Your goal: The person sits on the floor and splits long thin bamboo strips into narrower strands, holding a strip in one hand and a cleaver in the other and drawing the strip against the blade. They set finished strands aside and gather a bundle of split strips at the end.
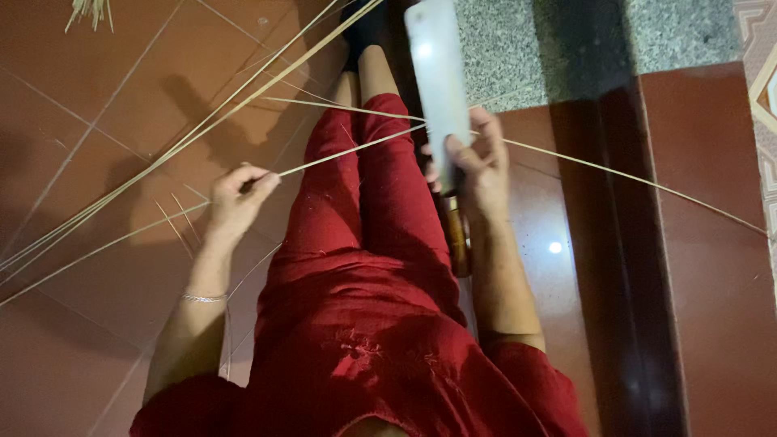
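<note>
Reddish-brown floor tiles (97, 340) fill most of the view, seen from above by a person seated in red clothing (364, 324), legs stretched forward. Everything below is placed relative to those red-clad legs.

Far to the left of the legs, several long pale bamboo strips (162, 158) lie fanned across the tiles, running diagonally up toward the top of the frame. A small bundle of loose fibres (91, 10) sits in the far upper corner on that side.

Just left of the legs, the left hand (236, 202), with a thin bracelet (202, 298) on the wrist, has its fingers pinched together on one thin strip (348, 152), apparently keeping it taut. That strip crosses over the thighs to the other side.

Just right of the legs, the right hand (477, 166) is clamped around a broad cleaver (437, 77), blade pointing away from the body and wooden handle (460, 235) toward it. The strip meets the blade at the hand, probably so the edge can split or shave it. The strip's far end trails on rightward.

Further right lie a dark step edge (615, 243) and, above it, speckled grey stone (518, 48).
</note>
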